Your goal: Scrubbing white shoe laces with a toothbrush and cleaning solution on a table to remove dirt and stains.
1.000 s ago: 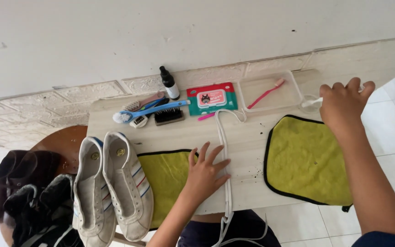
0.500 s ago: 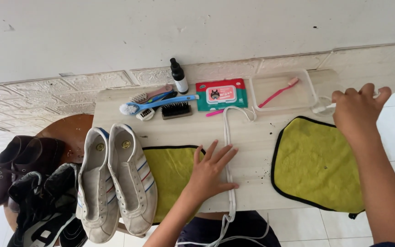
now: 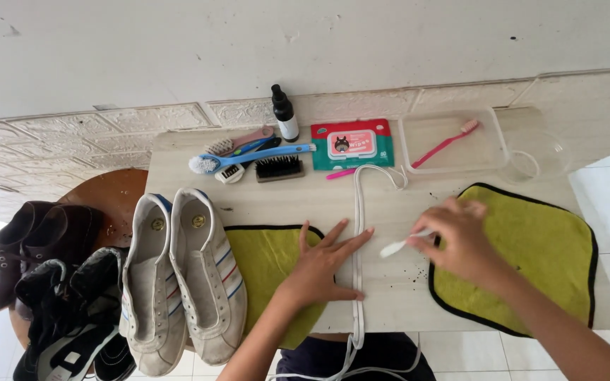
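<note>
My left hand [image 3: 323, 262] lies flat, fingers spread, on a white shoelace [image 3: 359, 233] that runs down the wooden table [image 3: 262, 204] and hangs over its front edge. My right hand [image 3: 460, 240] grips a small white brush [image 3: 398, 246] whose head points left, close to the lace. A yellow cloth [image 3: 266, 261] lies under my left wrist. A second yellow cloth [image 3: 531, 254] lies under my right hand. A pair of white sneakers [image 3: 181, 275] without laces sits at the table's left end.
Along the back edge lie several brushes [image 3: 248, 156], a dark spray bottle [image 3: 284, 113], a pack of wet wipes [image 3: 351, 144] and a clear tray [image 3: 453, 141] holding a pink toothbrush [image 3: 446, 141]. A clear bowl [image 3: 534, 159] stands at the right. Dark shoes [image 3: 44, 282] are piled on a round stool at the left.
My right hand has come down from the clear bowl at the back right to the shoelace, carrying the white brush. My left hand stays pressed on the lace.
</note>
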